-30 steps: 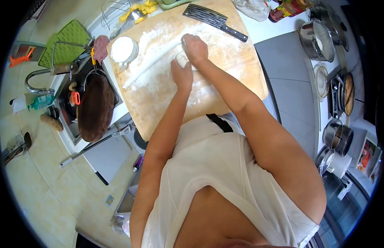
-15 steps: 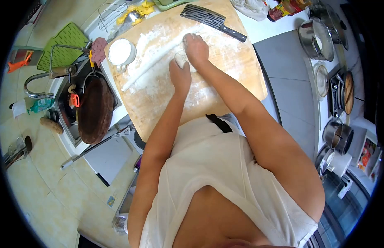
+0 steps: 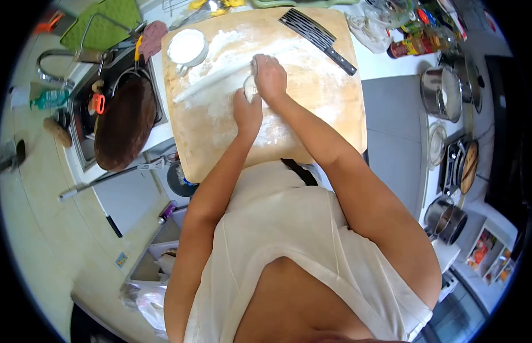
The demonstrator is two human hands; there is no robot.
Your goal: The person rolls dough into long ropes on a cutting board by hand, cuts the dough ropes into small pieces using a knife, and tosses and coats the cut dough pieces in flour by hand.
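Observation:
A round, pale piece of dough (image 3: 251,87) lies between my hands on the floured wooden board (image 3: 317,114). My left hand (image 3: 248,111) is closed on its near edge, thumb and fingers against it. From the far right my right hand (image 3: 270,79) curls over the dough with bent fingers, hiding part of it. Just beyond my hands a long, thin white rod (image 3: 211,82) lies slantwise in the flour; whether it is a rolling pin or rolled dough I cannot tell. A white cup of flour (image 3: 187,47) stands at the board's far left corner.
A black-bladed cleaver (image 3: 317,40) lies at the board's far right. Left of the board is a sink (image 3: 83,134) with a large brown round lid (image 3: 124,124). Bottles (image 3: 417,46) and a steel pot (image 3: 441,94) stand to the right.
The camera view has shifted and turned slightly. Both hands stay at the dough on the board, with only slight movement.

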